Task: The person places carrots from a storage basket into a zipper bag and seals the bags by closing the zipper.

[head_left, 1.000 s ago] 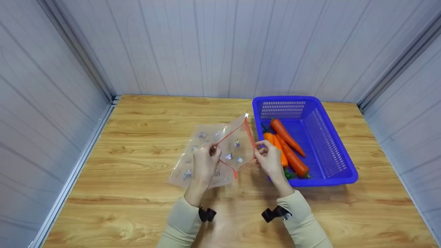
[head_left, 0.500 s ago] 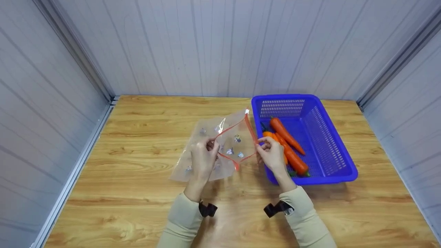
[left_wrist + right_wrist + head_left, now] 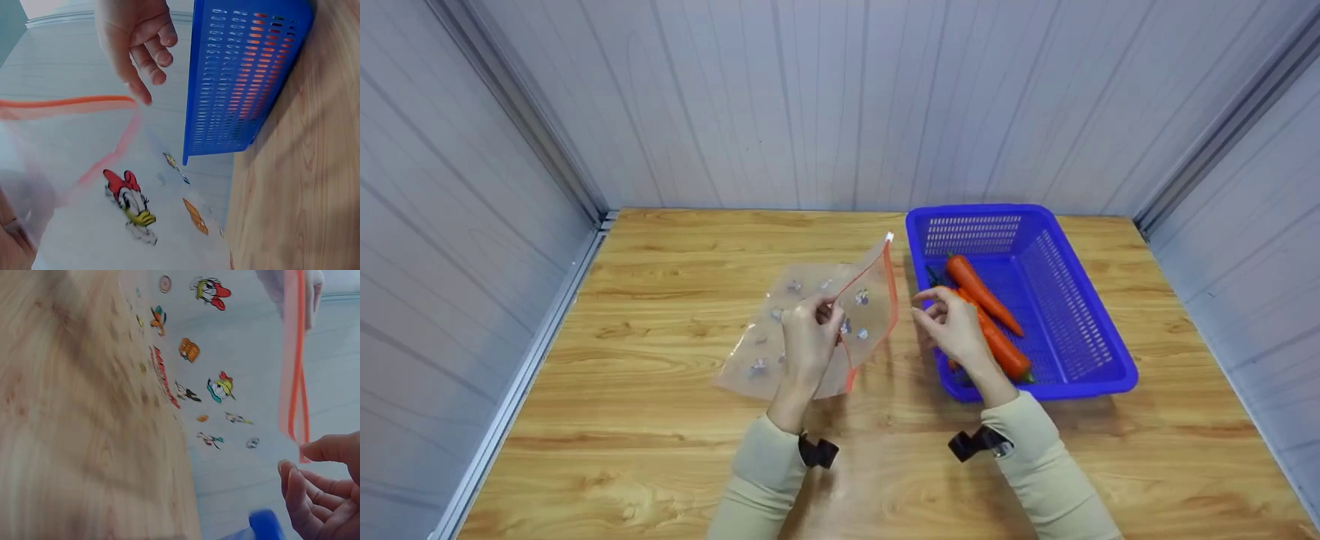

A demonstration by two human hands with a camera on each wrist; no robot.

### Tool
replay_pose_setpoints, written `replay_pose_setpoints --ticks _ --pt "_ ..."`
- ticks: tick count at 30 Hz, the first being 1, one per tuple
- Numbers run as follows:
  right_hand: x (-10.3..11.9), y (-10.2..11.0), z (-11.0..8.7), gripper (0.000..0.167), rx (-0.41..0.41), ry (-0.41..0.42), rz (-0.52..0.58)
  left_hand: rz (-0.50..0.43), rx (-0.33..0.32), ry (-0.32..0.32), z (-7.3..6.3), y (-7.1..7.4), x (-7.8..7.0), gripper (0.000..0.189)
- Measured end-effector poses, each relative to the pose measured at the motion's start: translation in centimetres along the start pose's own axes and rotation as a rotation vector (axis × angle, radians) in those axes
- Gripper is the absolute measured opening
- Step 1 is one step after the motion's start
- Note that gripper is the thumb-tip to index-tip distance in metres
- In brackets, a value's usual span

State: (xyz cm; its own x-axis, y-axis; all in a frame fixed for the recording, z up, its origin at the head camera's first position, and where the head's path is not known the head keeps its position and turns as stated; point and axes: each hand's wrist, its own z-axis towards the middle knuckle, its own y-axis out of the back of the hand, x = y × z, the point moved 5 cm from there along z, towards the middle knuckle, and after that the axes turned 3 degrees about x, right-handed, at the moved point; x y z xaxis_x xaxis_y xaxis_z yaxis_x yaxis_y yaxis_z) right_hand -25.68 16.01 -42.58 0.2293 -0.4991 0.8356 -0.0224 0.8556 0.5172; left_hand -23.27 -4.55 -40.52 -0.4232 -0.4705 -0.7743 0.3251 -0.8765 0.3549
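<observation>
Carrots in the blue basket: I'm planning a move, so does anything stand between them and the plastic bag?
Yes: the basket's left wall stands between the carrots and the plastic bag, so they would likely need lifting over it. The right hand also hovers in that path.

So we've got a see-through zip bag (image 3: 765, 337) with little cartoon prints (image 3: 758, 367), just off the head view's centre toward 7 o'clock, gaping toward 3 o'clock, its red-orange zip strip (image 3: 893, 292) bowed and a white tab (image 3: 889, 237) at the 1 o'clock corner.
</observation>
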Motion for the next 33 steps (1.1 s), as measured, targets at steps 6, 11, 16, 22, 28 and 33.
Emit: replay_pose_setpoints --ticks 6,11,16,22,28,33 --pt "-0.5 2.6 0.9 0.023 0.037 -0.03 -0.072 -0.041 0.026 0.106 0.0 -0.3 0.8 0.011" --pt "-1.6 4.6 2.1 0.023 0.078 -0.107 -0.144 -0.076 0.035 0.141 -0.1 -0.5 0.9 0.012" --pt "-2.7 6.2 3.5 0.023 0.108 -0.159 -0.205 -0.12 0.053 0.171 -0.2 -0.6 1.1 0.014" --pt "-4.2 7.1 5.0 0.027 0.168 -0.227 -0.254 -0.148 0.063 0.181 -0.1 -0.6 1.0 0.013" --pt "-5.4 8.0 6.7 0.026 0.179 -0.265 -0.371 -0.137 0.057 0.172 0.0 -0.7 1.0 0.012" --pt "-7.1 8.9 7.6 0.028 0.185 -0.354 -0.336 -0.128 0.058 0.158 0.0 -0.7 1.1 0.013"
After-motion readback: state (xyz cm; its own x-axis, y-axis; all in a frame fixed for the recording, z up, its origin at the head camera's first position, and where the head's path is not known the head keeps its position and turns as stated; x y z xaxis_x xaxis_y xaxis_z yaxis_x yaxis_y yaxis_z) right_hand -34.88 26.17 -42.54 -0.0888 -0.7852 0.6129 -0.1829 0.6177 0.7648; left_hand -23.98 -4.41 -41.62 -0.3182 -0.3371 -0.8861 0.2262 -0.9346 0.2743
